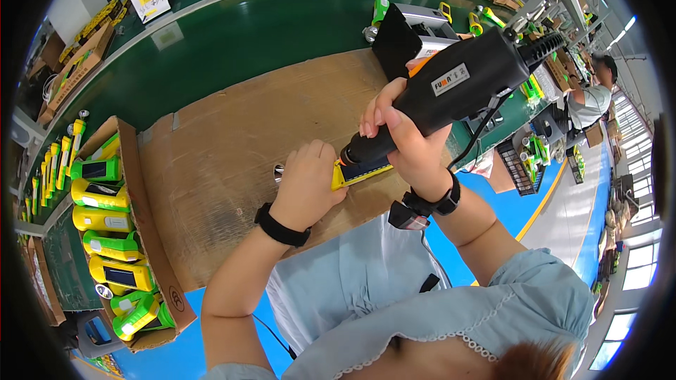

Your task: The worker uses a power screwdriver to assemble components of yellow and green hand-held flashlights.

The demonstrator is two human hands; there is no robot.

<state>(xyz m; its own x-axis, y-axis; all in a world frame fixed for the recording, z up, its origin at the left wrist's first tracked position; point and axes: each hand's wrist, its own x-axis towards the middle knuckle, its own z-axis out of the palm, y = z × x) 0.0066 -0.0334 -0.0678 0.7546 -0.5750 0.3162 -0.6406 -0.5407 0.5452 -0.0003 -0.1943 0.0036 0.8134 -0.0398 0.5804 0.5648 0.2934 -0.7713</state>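
My right hand (412,137) is wrapped round a black electric screwdriver (465,74), which slants down to the left. Its tip meets the end of a yellow flashlight (359,176) with a dark panel on its side. My left hand (308,181) is closed over that flashlight and holds it low above a cardboard sheet (218,162). A shiny round end (279,172) shows beside the left fingers, and most of the flashlight's body is hidden by the hands and the tool. Each wrist wears a black band.
To the left, a cardboard box (184,309) holds several yellow and green flashlights. A black-and-silver device (401,39) stands behind the screwdriver on the green bench (282,24). The tool's cable hangs on the right. A crate (517,169) and a seated person (590,102) are farther right.
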